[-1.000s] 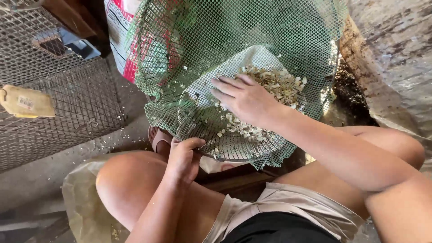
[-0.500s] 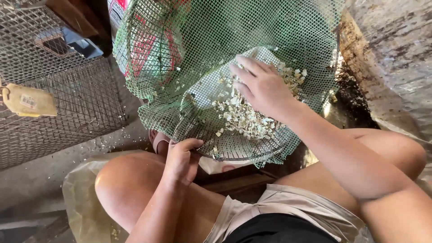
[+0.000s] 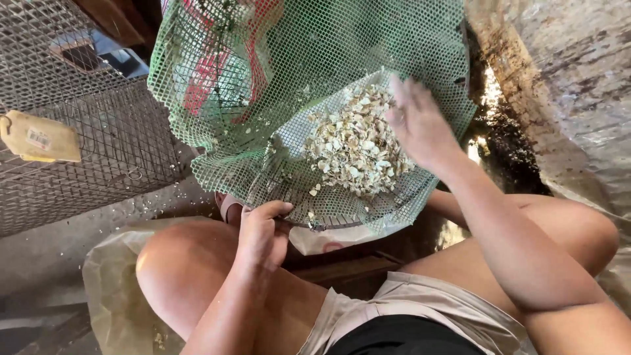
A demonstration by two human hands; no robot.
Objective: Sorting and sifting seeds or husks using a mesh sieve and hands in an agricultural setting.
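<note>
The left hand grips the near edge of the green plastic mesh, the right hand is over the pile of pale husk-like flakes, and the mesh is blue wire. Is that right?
Not quite: the mesh is not blue wire. The head view shows a green plastic mesh. The rest stands: the left hand has its grip on the near edge, and the right hand, blurred, is over the pile of pale husk-like flakes.
</note>
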